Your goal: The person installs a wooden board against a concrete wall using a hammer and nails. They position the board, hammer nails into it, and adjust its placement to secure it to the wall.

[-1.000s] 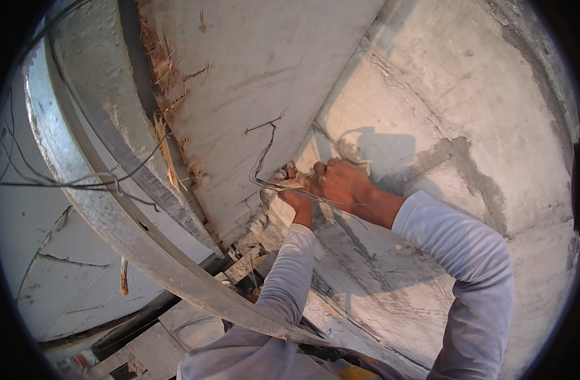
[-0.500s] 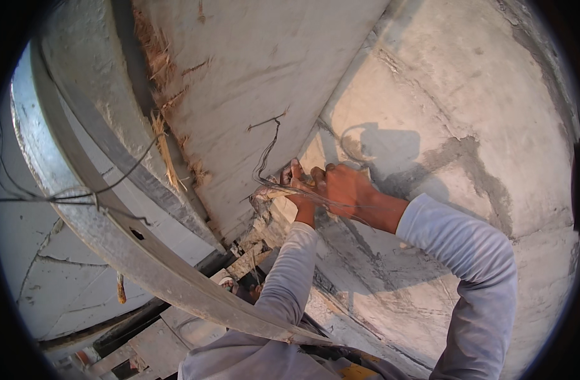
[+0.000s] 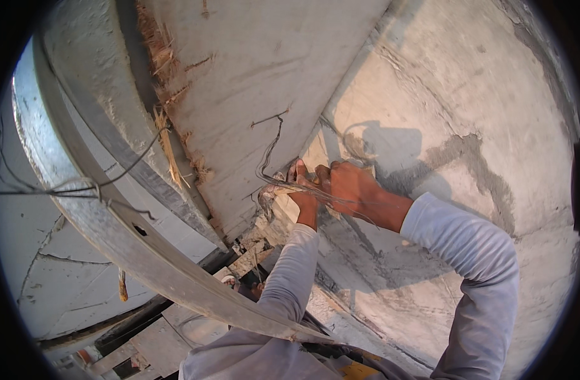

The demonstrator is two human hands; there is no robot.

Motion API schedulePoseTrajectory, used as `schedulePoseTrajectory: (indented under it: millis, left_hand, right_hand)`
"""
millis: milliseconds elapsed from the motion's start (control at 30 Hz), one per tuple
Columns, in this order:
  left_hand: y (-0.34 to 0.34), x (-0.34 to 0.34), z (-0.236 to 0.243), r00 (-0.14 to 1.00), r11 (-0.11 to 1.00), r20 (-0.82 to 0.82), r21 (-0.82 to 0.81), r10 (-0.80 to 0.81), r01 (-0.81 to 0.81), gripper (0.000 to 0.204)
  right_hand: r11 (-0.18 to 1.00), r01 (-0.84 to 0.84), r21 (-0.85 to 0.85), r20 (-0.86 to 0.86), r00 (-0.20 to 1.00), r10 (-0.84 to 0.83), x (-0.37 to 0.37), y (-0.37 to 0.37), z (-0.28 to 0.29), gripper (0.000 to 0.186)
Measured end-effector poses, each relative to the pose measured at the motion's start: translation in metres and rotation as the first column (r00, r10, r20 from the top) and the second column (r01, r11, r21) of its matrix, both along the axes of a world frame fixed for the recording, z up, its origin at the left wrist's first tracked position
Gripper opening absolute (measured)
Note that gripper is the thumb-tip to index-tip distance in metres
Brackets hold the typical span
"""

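The step in hand seems to be working a bundle of thin wires (image 3: 261, 167), which passes across the fingers and trails toward the right wrist. The right hand (image 3: 350, 190) is clenched, its contents hidden; whether the left hand (image 3: 304, 194) grasps anything, I cannot tell. Next calls for steady control of the strands. No container is discernible beside the fingers.

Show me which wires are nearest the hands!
The wire bunch running from the rod to the left hand; the other wires cross the curved beam, farther left.
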State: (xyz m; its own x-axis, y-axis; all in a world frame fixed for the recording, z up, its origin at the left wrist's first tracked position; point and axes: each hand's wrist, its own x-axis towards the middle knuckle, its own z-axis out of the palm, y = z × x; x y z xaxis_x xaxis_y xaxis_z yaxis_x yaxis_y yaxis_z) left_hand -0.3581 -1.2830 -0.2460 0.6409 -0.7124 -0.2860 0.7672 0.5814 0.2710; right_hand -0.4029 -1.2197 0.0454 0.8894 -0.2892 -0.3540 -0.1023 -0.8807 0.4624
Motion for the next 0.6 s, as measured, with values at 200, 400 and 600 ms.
schedulePoseTrajectory:
  millis: [200,400,600]
  left_hand:
    - [0.015,-0.010,0.027,0.999,0.981,-0.054,-0.193,0.002,-0.013,0.051]
    - [0.022,-0.018,0.029,0.857,0.984,0.507,0.181,-0.091,-0.002,0.055]
    - [0.014,-0.041,0.043,0.651,0.869,0.714,0.466,-0.258,-0.166,0.053]
  right_hand:
    - [0.989,-0.087,-0.121,-0.106,0.992,0.074,0.004,-0.012,0.007,0.033]
    - [0.999,-0.045,-0.021,-0.123,0.991,0.043,0.008,0.002,0.022,0.032]
    - [0.998,-0.070,-0.002,0.048,0.996,0.070,-0.006,-0.011,0.007,0.028]
